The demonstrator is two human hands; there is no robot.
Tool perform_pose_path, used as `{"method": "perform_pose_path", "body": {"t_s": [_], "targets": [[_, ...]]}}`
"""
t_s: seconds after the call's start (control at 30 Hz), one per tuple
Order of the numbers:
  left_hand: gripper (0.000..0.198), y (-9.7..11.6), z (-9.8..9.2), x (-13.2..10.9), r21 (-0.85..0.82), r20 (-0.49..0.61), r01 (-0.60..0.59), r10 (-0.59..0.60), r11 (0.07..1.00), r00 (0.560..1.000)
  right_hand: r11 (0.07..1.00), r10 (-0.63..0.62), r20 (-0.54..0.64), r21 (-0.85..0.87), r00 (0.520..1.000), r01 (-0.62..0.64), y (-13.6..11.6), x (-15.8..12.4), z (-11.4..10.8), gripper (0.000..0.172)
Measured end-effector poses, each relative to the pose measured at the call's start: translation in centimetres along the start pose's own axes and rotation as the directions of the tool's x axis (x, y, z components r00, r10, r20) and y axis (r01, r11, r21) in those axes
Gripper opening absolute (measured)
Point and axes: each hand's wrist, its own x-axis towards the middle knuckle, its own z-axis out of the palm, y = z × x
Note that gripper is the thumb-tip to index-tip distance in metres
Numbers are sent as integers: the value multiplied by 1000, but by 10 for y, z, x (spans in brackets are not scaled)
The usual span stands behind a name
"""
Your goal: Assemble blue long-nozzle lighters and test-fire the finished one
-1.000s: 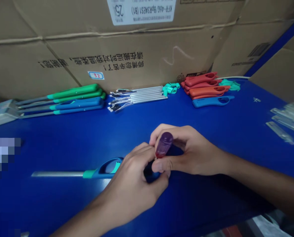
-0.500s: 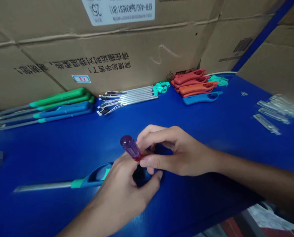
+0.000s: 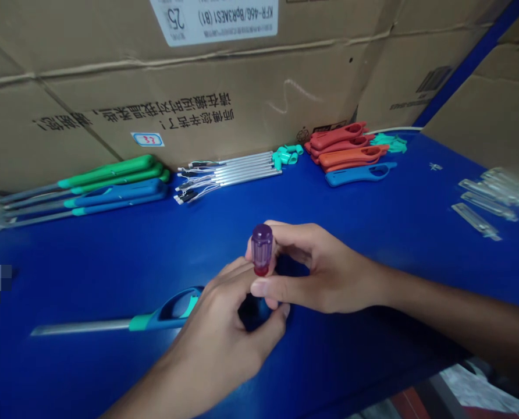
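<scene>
A blue lighter [image 3: 166, 316] with a teal collar and a long metal tube lies on the blue table, its tube pointing left. My left hand [image 3: 224, 326] is closed around the handle end, which it mostly hides. Between the thumb and fingers of my right hand [image 3: 320, 267] is a screwdriver with a purple, see-through handle [image 3: 262, 247]. The handle stands nearly upright; its shaft and tip are hidden behind my hands. Both hands are close together over the handle end of the lighter.
Along the cardboard [image 3: 251, 75] at the back lie green and blue lighters [image 3: 115, 195], metal tubes with wires [image 3: 246, 170], teal parts [image 3: 288, 155] and red, orange and blue shells [image 3: 351, 154]. Clear parts [image 3: 489, 195] lie at the right.
The screwdriver handle has swung from leaning left to nearly upright, and the right fingers have shifted around it. The whole view has moved slightly; the left hand keeps its hold.
</scene>
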Motion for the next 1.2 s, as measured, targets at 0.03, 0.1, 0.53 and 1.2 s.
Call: {"method": "perform_pose_path", "body": {"t_s": [0.03,0.1,0.53,1.2], "targets": [[16,0,0,0,3,4,3,-3,1000,1000,1000,0,-6,14,1000,0,1,0,0,18],[14,1,0,0,6,11,10,-10,1000,1000,1000,-19,2,18,1000,18,1,0,-1,17],[13,-1,1,0,-13,36,34,-34,999,999,999,36,-21,36,999,-35,2,2,0,24],[10,1,-1,0,-6,16,34,-34,999,999,999,30,95,43,995,-34,-7,2,-7,6]]}}
